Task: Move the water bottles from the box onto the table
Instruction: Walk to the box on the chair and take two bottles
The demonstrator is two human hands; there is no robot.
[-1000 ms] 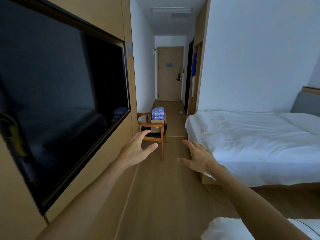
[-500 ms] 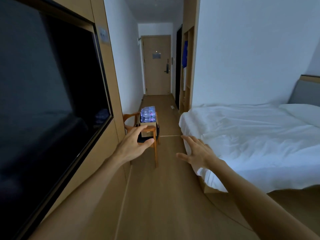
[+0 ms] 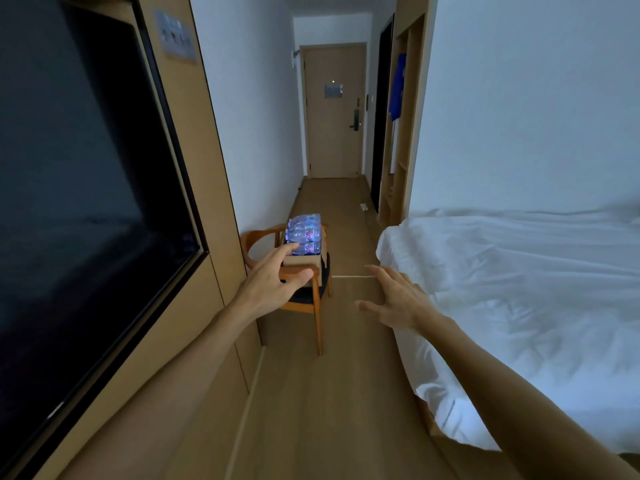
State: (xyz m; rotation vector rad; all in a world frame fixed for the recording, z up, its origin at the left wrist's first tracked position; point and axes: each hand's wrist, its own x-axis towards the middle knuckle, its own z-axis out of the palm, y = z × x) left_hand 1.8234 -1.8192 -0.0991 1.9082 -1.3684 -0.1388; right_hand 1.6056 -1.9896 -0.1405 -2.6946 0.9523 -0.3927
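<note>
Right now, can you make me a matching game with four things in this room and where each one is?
Things:
1. water bottles
2. box
3. bed
4. door

Places:
A. at the far end of the hallway
B. along the right side of the room
C. on the seat of the wooden chair
D. packed in the top of the box

Right pairs: 1-D, 2-C, 3-B, 4-A
</note>
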